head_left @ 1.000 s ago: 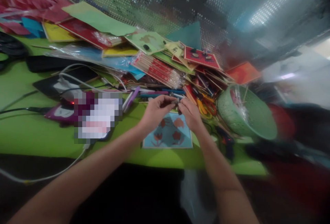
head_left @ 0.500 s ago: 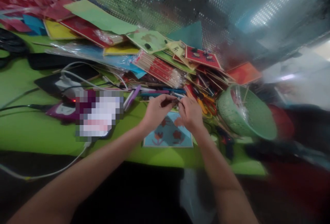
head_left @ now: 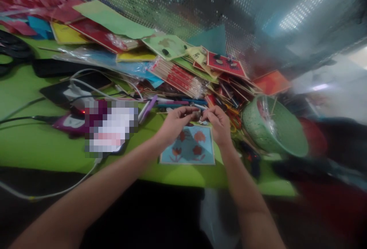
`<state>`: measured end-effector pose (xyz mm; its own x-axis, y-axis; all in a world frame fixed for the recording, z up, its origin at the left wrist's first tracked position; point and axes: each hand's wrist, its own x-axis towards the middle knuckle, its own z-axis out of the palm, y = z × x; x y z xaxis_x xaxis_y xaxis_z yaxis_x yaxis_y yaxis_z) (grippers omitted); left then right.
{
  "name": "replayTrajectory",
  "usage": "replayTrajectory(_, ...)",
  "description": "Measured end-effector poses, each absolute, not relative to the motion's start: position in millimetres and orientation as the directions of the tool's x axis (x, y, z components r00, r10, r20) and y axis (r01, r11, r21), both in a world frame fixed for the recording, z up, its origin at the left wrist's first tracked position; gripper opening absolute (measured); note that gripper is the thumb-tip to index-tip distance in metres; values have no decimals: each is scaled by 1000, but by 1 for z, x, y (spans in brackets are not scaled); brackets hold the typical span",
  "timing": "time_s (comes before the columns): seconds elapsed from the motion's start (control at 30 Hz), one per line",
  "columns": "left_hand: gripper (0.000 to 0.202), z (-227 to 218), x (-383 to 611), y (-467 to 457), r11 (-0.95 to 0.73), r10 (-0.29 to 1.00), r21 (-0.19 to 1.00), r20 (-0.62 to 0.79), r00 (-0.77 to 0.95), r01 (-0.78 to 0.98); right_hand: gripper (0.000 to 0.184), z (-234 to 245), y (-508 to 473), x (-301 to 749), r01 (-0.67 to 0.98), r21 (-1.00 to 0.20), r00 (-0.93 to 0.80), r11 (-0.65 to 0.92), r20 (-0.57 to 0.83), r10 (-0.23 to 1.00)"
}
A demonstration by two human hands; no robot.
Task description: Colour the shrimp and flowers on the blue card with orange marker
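My left hand (head_left: 177, 121) pinches a small grey-brown pebble-like piece (head_left: 196, 115) between thumb and fingertips. Just right of it, my right hand (head_left: 217, 121) is closed in a pinch, its fingertips close to the piece; what they hold, if anything, is too small to make out. Below both hands a light blue card (head_left: 186, 155) with orange-red flower shapes lies flat on the green tabletop (head_left: 149, 167). The left fingers hide part of its upper left edge.
A green bowl (head_left: 289, 134) with clear plastic inside stands at the right, beside orange-handled scissors (head_left: 235, 121). Behind the hands lie pens, a packet of red-and-white sticks (head_left: 172, 76) and stacked coloured cards (head_left: 166, 46). Leftward are a phone (head_left: 113, 126), cables and a purple power strip (head_left: 67, 123).
My right hand has drawn slightly right, away from my left hand, and a gap shows between the fingertips. The small piece in my left fingers and more of the blue card are now visible.
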<state>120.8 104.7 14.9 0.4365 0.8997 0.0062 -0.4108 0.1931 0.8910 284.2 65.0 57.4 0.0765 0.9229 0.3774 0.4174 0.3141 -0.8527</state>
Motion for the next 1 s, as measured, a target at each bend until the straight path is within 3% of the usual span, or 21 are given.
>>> replayTrajectory(0.13, 37, 17, 119, 104, 214, 907, 871, -10, 421, -441, 19, 57, 65, 285, 467, -834, 112, 294, 386, 916)
replayTrajectory(0.23, 35, 17, 119, 103, 231, 914, 845, -19, 405, -482, 4, 52, 65, 286, 505, -809, 138, 301, 420, 897)
replayTrajectory(0.4, 35, 17, 120, 104, 231, 923, 823, -17, 383, -519, 16, 50, 65, 289, 522, -765, 89, 378, 490, 867)
replayTrajectory(0.63, 38, 17, 120, 104, 216, 933, 821, -13, 360, -529, 11, 51, 64, 283, 636, -681, 77, 363, 525, 848)
replayTrajectory(1.0, 35, 10, 119, 107, 108, 947, 911, 28, 320, -399, 11, 42, 60, 277, 786, -480, -37, 389, 591, 806)
